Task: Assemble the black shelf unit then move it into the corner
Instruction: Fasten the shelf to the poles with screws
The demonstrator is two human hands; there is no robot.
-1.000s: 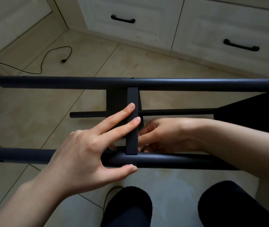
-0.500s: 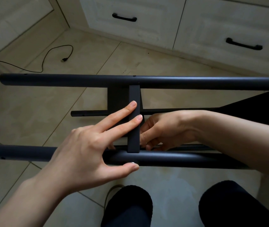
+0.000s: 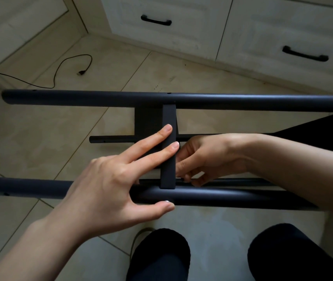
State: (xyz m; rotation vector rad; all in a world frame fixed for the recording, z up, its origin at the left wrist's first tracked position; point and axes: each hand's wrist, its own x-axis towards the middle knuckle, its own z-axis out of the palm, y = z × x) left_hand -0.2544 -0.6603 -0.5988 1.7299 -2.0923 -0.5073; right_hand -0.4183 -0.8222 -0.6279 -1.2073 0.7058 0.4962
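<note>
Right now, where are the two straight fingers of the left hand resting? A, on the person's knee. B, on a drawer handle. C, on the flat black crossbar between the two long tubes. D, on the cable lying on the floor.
C: the left hand lays its index and middle fingers across the flat black crossbar, which spans from the far tube to the near tube, while its thumb sits under the near tube.

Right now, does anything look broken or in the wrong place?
Nothing looks broken. The one stray thing is a black cable lying loose on the floor beyond the frame. The left hand steadies the crossbar while the right hand works beside it.
</note>
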